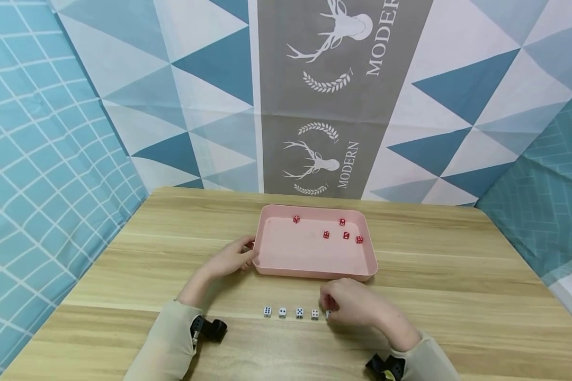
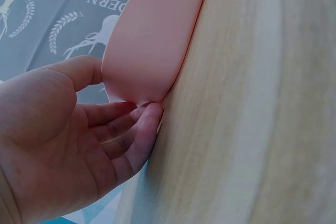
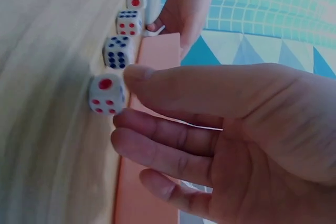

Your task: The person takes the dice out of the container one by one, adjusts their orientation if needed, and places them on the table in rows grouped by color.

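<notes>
A pink tray [image 1: 310, 254] lies on the wooden table with several red dice [image 1: 326, 234] inside, mostly toward its right end. My left hand [image 1: 231, 259] holds its left front corner. In the left wrist view, the thumb lies against the wall of the tray [image 2: 152, 40] and the other fingers curl at its lower edge. Several white dice [image 1: 299, 313] form a row in front of the tray. My right hand [image 1: 352, 302] is at the right end of that row. Its thumb and fingertips are close beside the end die [image 3: 106, 94]; contact is unclear.
The wooden table [image 1: 457, 275] reaches to a patterned cloth wall [image 1: 324, 111] at the back. Blue tiled-pattern cloth [image 1: 38, 137] hangs on the left. Black wrist straps [image 1: 209, 329] sit over both sleeves.
</notes>
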Tool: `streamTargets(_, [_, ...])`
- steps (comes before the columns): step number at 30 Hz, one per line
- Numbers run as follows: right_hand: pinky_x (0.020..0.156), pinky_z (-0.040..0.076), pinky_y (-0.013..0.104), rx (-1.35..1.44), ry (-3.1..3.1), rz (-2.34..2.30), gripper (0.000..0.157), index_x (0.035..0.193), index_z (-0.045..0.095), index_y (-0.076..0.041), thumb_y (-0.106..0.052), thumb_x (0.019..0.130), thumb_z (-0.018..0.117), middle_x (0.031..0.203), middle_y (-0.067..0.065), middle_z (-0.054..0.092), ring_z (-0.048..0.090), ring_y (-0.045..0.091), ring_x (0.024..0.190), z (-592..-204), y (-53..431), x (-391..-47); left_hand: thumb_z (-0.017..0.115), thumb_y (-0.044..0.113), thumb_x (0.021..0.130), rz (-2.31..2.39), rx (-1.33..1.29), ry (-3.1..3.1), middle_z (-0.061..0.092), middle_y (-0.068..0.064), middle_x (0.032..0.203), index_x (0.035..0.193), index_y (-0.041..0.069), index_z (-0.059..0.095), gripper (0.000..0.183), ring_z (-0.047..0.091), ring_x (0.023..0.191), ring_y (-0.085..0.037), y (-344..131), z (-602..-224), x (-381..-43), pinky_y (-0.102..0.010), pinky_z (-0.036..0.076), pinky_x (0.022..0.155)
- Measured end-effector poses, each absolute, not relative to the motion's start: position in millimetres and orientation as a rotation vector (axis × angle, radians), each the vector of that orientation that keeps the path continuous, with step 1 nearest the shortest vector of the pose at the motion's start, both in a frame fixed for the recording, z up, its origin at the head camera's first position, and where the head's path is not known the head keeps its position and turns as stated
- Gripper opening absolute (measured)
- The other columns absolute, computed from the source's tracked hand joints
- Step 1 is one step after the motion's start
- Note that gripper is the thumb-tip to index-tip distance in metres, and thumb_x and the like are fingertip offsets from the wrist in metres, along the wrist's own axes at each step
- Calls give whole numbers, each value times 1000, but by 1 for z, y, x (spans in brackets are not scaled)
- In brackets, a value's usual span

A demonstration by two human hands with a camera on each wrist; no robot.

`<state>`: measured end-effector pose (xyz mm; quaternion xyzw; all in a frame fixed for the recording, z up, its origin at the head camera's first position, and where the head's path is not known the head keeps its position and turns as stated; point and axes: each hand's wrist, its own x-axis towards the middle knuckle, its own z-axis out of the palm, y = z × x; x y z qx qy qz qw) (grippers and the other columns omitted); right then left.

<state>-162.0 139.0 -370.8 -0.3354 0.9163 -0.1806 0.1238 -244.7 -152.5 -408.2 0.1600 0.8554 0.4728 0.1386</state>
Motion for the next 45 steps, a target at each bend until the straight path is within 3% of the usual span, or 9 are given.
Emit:
streamTargets(6, [56,39,19,-915,2888,-542,13,72,56,-18,-13,80,65,65,-12,48,43,3,60,-363,144,-166,46,16,95,1374,486,2458,51,-18,106,133,-4,35,45,51,68,-17,-152,-406,-242,-27,44,56])
streamTargets(11, [55,37,21,-725,3119,-483,17,66,55,-18,-14,79,66,62,-10,48,42,5,58,-359,148,-177,46,15,94,1378,487,2459,52,-17,105,133,-5,36,44,50,68,-17,-152,-407,-242,-28,44,55])
streamTargets(19, [52,37,24,-620,3218,-524,10,73,60,-13,-15,81,64,64,-5,53,44,8,56,-360,162,-204,47,13,93,1372,450,2469,53,-16,103,131,-3,39,42,51,67,-17,-153,-410,-243,-26,44,56])
streamTargets(27, [71,38,43,-673,3402,-375,5,78,63,-11,-15,81,64,63,-4,57,46,10,55,-369,175,-233,46,12,93,1367,447,2476,52,-17,103,132,-5,37,43,51,67,-17,-151,-401,-239,-27,44,57])
streamTargets(33, [78,39,48,-662,3392,-281,4,84,64,-10,-13,81,63,65,-2,57,51,14,58,-375,182,-242,47,15,94,1369,432,2468,52,-16,105,133,-2,37,44,51,67,-15,-154,-409,-244,-25,44,57])
streamTargets(40, [87,38,54,-610,3334,-229,19,98,64,-5,-14,81,64,92,9,63,61,28,82,-381,189,-246,47,15,94,1393,433,2447,52,-17,104,135,-1,35,45,50,67,-16,-154,-409,-244,-25,43,57])
streamTargets(45, [90,37,56,-641,3318,-174,32,116,58,-3,-18,87,57,110,14,60,57,37,99,-386,193,-250,46,15,94,1397,446,2444,53,-18,103,135,-3,34,46,50,67,-16,-154,-406,-241,-27,43,57])
